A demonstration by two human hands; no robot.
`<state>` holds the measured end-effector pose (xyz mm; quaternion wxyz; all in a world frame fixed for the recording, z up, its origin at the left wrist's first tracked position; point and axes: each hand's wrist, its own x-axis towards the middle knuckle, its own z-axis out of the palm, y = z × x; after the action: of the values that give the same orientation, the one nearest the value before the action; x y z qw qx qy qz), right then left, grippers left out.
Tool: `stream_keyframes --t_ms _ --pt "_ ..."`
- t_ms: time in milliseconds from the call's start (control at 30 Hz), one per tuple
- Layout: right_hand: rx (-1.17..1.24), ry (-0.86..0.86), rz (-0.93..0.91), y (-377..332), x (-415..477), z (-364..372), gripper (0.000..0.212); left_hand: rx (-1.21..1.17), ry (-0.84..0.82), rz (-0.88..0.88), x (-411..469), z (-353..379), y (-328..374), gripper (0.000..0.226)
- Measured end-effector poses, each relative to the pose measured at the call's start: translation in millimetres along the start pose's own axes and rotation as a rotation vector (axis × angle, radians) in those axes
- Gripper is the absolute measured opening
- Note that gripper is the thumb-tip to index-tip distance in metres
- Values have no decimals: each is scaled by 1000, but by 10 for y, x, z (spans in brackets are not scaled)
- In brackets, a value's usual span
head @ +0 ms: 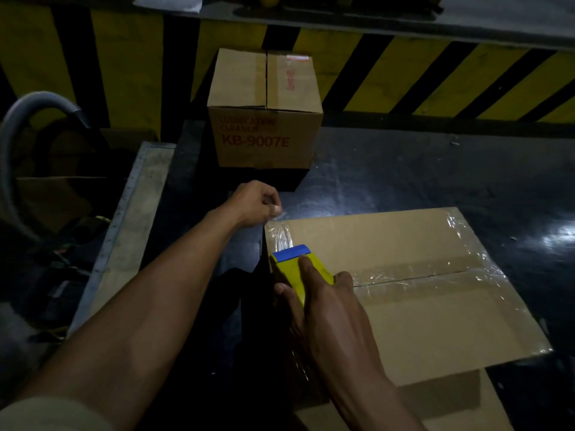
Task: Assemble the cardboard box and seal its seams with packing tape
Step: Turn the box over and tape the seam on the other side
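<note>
A closed cardboard box [420, 306] lies in front of me, its top flaps shut and clear packing tape [429, 272] running along the centre seam and the far right edge. My right hand [323, 309] grips a yellow tape dispenser with a blue blade guard [295, 265] at the box's left edge. My left hand [255, 203] is beyond the box's far left corner and pinches the loose end of the clear tape [280, 234], which stretches from that corner back to the dispenser.
A sealed carton printed KB-9007E [264, 119] stands farther back on a dark block. A yellow-and-black striped barrier [435, 73] runs behind. A grey hose [18, 144] and clutter lie left. A flat cardboard sheet [451, 405] lies under the box. The floor [435, 175] is dark and glossy.
</note>
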<state>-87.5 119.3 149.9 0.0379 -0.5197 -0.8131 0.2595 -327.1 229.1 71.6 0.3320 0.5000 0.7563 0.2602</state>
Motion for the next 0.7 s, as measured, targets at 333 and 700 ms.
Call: stream_keyframes --t_ms 333,700 --pt "-32 -15 14 -46 18 83 55 47 -53 -12 -35 -38 -46 11" --pt "-73 -16 22 -47 45 68 57 -15 -20 31 -31 -33 -13 12"
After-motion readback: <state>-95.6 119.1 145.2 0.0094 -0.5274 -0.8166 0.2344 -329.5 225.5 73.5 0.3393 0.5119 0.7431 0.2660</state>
